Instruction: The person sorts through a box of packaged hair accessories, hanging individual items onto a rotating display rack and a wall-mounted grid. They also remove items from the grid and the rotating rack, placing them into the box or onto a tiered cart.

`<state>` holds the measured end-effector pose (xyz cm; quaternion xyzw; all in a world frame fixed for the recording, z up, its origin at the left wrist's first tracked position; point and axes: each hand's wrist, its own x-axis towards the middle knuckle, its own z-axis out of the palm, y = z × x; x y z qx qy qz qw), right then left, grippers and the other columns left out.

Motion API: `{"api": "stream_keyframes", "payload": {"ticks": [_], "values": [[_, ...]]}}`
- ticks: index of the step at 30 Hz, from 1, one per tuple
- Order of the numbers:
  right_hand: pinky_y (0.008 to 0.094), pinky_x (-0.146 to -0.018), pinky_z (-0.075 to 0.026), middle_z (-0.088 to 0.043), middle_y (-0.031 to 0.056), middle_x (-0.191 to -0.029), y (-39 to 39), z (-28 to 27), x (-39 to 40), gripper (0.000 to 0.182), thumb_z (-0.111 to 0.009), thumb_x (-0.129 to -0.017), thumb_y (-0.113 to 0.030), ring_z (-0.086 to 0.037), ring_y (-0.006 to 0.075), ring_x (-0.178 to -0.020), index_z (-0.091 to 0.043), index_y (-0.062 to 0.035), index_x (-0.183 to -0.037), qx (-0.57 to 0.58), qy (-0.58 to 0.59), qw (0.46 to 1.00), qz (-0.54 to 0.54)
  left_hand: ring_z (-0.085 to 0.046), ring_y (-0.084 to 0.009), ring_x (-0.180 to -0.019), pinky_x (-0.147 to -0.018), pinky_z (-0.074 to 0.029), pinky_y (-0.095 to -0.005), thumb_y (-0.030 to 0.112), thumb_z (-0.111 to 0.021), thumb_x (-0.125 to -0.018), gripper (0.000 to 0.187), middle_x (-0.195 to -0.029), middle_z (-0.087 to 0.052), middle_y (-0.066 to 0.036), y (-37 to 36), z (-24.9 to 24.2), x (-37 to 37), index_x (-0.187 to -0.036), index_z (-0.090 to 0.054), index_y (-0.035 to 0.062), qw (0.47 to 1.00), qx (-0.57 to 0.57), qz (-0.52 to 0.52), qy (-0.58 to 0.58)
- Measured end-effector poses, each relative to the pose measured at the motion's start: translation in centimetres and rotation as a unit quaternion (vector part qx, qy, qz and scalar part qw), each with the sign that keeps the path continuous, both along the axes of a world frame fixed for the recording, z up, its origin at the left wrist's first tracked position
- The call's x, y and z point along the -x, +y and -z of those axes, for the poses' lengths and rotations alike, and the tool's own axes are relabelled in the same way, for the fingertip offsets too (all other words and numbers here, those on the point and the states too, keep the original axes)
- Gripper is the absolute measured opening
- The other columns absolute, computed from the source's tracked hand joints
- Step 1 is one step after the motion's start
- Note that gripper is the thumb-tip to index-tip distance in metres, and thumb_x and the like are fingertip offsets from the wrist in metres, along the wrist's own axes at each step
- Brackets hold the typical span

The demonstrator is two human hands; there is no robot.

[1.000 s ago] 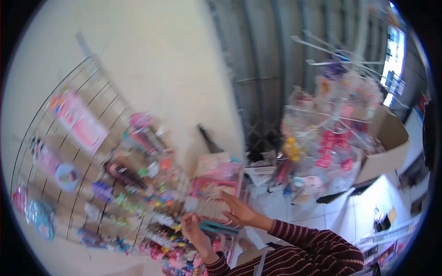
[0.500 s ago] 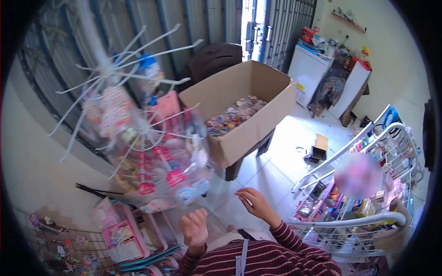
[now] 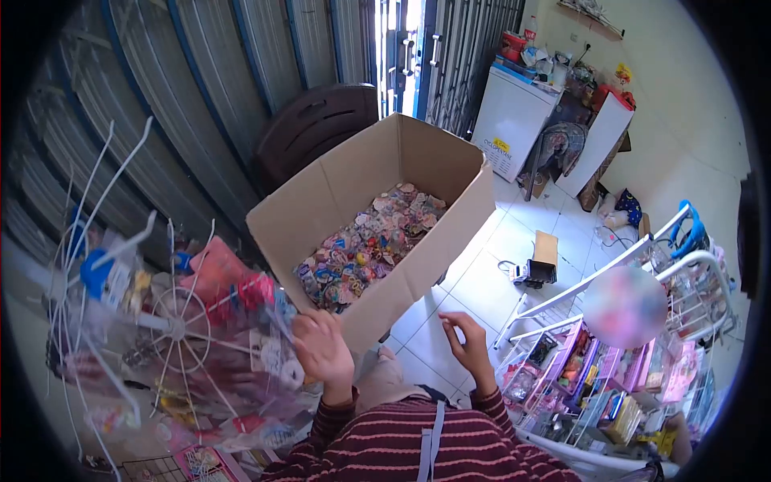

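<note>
My left hand (image 3: 324,351) is raised at the near corner of a large cardboard box (image 3: 450,257), palm showing and fingers loosely bent, with nothing in it. To its left stands a white wire display rack (image 3: 178,328) hung with clear plastic packets (image 3: 265,353). My right hand (image 3: 468,344) is held in front of my body, just right of the box. Its fingers are curved and apart from the thumb, with nothing between them. Inside the box lies a heap of small, colourful flat pieces (image 3: 373,249), too small to name.
At the right, a white wire shelf rack (image 3: 707,265) carries many small goods. A small open carton (image 3: 546,249) and a dark object sit on the tiled floor (image 3: 474,273). Behind the box are a brown plastic chair (image 3: 313,124) and a metal shutter (image 3: 193,80); a white freezer (image 3: 510,120) stands beyond.
My view has shifted closer to the box, and its contents show more fully. The display rack has swung lower left in view. My left hand has turned and its fingers have loosened.
</note>
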<state>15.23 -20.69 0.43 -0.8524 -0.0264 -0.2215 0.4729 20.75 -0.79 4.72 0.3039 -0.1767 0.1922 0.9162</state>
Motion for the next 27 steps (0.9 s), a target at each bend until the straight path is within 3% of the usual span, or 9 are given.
{"api": "stream_keyframes", "payload": {"ticks": [10,14,16,18,20,22,24,26,27], "values": [[0.0303,-0.065,-0.043,-0.054,0.0136,-0.085,-2.0,-6.0,-18.0,0.022,-0.050,-0.072,0.001,-0.054,0.0260,-0.074,-0.053,-0.0028,-0.093,-0.012,-0.028,0.993,-0.117,-0.040,-0.0104,-0.064,-0.059,-0.031,-0.0222,0.026,-0.042,-0.083,0.024,-0.079,-0.044,-0.003,-1.3,-1.1,-13.9,-0.090,-0.046,0.0035,0.988,-0.035,-0.076,0.131],[0.0307,-0.065,-0.043,-0.053,0.0143,-0.088,-1.7,-6.8,-26.8,0.019,-0.047,-0.074,-0.004,-0.054,0.0259,-0.077,-0.053,-0.0024,-0.092,0.101,0.029,0.972,-0.209,-0.044,-0.0114,-0.061,-0.058,-0.035,-0.0208,0.018,-0.045,-0.079,0.018,-0.074,-0.047,-0.003,-1.4,-0.9,-18.4,-0.089,-0.048,0.0032,0.918,-0.294,-0.151,0.221],[0.0307,-0.064,-0.043,-0.054,0.0149,-0.087,-1.1,-5.9,-32.5,0.018,-0.047,-0.074,-0.006,-0.055,0.0260,-0.076,-0.053,-0.0024,-0.091,0.144,0.024,0.950,-0.277,-0.051,-0.0142,-0.064,-0.057,-0.039,-0.0245,0.018,-0.049,-0.075,0.019,-0.075,-0.053,-0.010,-1.4,-0.5,-21.5,-0.086,-0.052,0.0026,0.780,-0.566,-0.172,0.206],[0.0307,-0.062,-0.043,-0.054,0.0156,-0.085,0.3,-4.7,-37.7,0.018,-0.048,-0.074,-0.008,-0.055,0.0261,-0.075,-0.054,-0.0025,-0.090,0.187,0.013,0.919,-0.346,-0.053,-0.0170,-0.068,-0.058,-0.041,-0.0275,0.018,-0.050,-0.074,0.020,-0.078,-0.054,-0.013,0.0,3.7,-25.6,-0.085,-0.053,0.0021,0.720,-0.618,-0.160,0.271],[0.0329,-0.061,-0.043,-0.055,0.0172,-0.079,2.5,-3.1,-41.3,0.015,-0.049,-0.072,-0.008,-0.055,0.0290,-0.072,-0.056,-0.0027,-0.085,-0.013,0.055,0.935,-0.349,-0.055,-0.0227,-0.077,-0.063,-0.042,-0.0327,0.019,-0.048,-0.073,0.023,-0.083,-0.056,-0.017,1.1,8.1,-28.5,-0.085,-0.054,0.0010,0.617,-0.657,-0.040,0.431],[0.0353,-0.062,-0.043,-0.056,0.0187,-0.074,3.7,1.5,-44.8,0.014,-0.049,-0.071,-0.011,-0.055,0.0303,-0.069,-0.057,-0.0018,-0.078,0.055,0.136,0.928,-0.341,-0.054,-0.0260,-0.083,-0.068,-0.041,-0.0356,0.020,-0.045,-0.074,0.025,-0.086,-0.055,-0.019,1.8,13.1,-30.6,-0.087,-0.054,0.0010,0.541,-0.620,0.082,0.562],[0.0385,-0.063,-0.043,-0.056,0.0205,-0.075,4.0,10.1,-47.6,0.017,-0.050,-0.069,-0.015,-0.055,0.0326,-0.071,-0.058,-0.0020,-0.076,0.048,0.133,0.897,-0.418,-0.052,-0.0267,-0.088,-0.072,-0.040,-0.0371,0.020,-0.044,-0.074,0.025,-0.089,-0.055,-0.020,1.8,20.6,-30.0,-0.088,-0.055,0.0024,0.512,-0.676,0.092,0.523],[0.0400,-0.066,-0.042,-0.056,0.0217,-0.077,3.8,15.9,-47.4,0.020,-0.050,-0.068,-0.017,-0.054,0.0347,-0.074,-0.058,-0.0006,-0.075,0.216,0.115,0.882,-0.402,-0.050,-0.0274,-0.092,-0.076,-0.038,-0.0386,0.021,-0.043,-0.074,0.026,-0.091,-0.054,-0.020,1.5,26.1,-28.6,-0.090,-0.057,0.0039,0.503,-0.713,0.092,0.480],[0.0393,-0.073,-0.040,-0.058,0.0148,-0.085,3.6,16.9,-46.2,0.024,-0.051,-0.068,-0.025,-0.054,0.0291,-0.081,-0.059,-0.0062,-0.081,0.239,0.235,0.866,-0.370,-0.050,-0.0278,-0.094,-0.078,-0.038,-0.0393,0.021,-0.043,-0.075,0.027,-0.093,-0.054,-0.020,1.2,27.9,-27.7,-0.090,-0.057,0.0046,0.505,-0.714,0.093,0.476]]}}
